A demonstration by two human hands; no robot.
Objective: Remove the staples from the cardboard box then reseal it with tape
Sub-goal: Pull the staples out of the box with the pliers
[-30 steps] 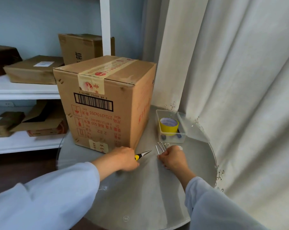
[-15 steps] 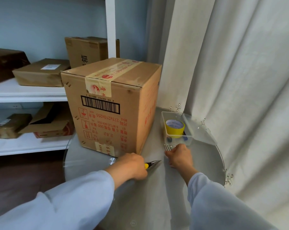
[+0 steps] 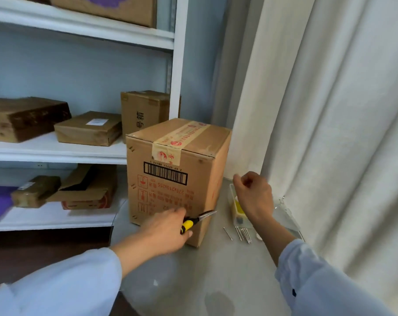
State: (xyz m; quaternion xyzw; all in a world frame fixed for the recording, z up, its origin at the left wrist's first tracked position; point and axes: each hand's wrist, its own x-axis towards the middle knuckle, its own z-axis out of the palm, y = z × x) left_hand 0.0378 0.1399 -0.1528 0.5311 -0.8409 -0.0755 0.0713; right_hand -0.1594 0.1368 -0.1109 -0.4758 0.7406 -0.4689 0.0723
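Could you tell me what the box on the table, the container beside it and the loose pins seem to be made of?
The box looks like matte brown corrugated cardboard, with printed ink and glossy tape along its top seam. The container seems to be clear plastic, since yellow shows through its wall. The pins on the table look like bare metal, thin and grey with a slight shine.

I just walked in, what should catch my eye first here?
The taped cardboard box standing on the grey round table, beside the white curtain. In front of it the left hand grips a yellow-handled tool; the right hand hangs curled above a row of metal pins.
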